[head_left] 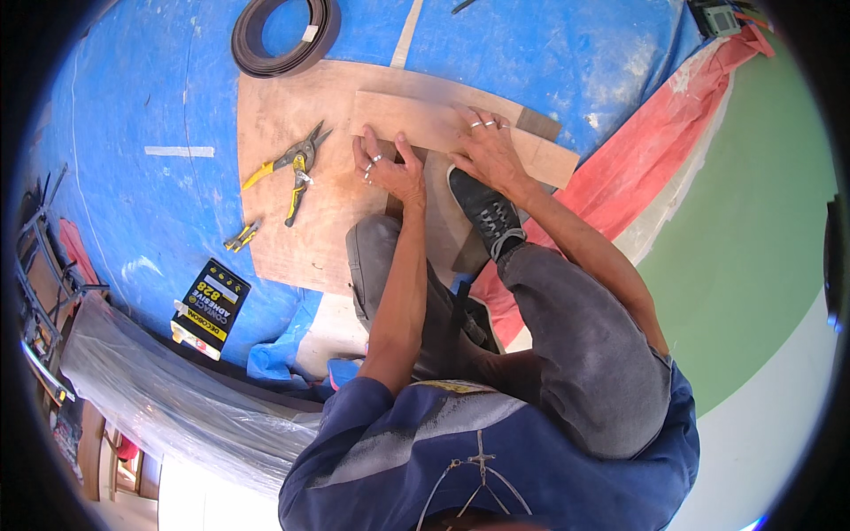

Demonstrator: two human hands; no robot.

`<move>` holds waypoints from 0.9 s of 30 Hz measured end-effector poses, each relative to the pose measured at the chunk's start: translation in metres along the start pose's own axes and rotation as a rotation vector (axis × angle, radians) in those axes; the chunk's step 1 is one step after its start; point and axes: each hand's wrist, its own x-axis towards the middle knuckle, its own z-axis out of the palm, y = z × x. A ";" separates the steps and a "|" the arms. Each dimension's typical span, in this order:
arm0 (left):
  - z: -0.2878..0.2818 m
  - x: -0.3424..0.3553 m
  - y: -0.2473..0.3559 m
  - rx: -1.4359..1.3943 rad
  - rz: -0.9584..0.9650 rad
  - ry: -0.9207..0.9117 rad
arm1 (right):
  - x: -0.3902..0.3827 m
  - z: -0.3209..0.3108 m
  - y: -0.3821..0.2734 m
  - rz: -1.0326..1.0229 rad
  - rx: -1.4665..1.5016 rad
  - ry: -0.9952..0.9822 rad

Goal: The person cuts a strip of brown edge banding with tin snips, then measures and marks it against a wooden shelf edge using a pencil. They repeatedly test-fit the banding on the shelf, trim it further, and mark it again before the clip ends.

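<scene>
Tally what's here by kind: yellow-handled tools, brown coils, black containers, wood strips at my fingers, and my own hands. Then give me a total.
Yellow-handled: 2, larger snips and smaller tool
Coils: 1, brown coil
Containers: 1, black container
Strips: 1, wood strip
Hands: 2, left hand and right hand
Total: 7

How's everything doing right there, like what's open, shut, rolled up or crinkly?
Left hand: open, fingertips at the plank's edge
Right hand: open, resting on the plank
Plank: lying on the board
Snips: open, lying down
Small tool: too small to tell
Roll: coiled
Shoe: laced
Blue sheet: spread out, wrinkled
Red cloth: wrinkled
Plastic: draped, crinkly
</scene>
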 end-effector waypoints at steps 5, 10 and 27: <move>0.001 0.000 -0.002 -0.003 0.014 0.012 | 0.000 -0.001 0.001 -0.003 0.021 -0.009; 0.001 -0.001 -0.002 -0.006 -0.005 0.006 | 0.001 -0.002 -0.002 0.017 -0.017 -0.053; -0.015 0.010 0.012 -0.210 -0.101 -0.056 | 0.001 0.003 0.001 0.033 -0.075 -0.117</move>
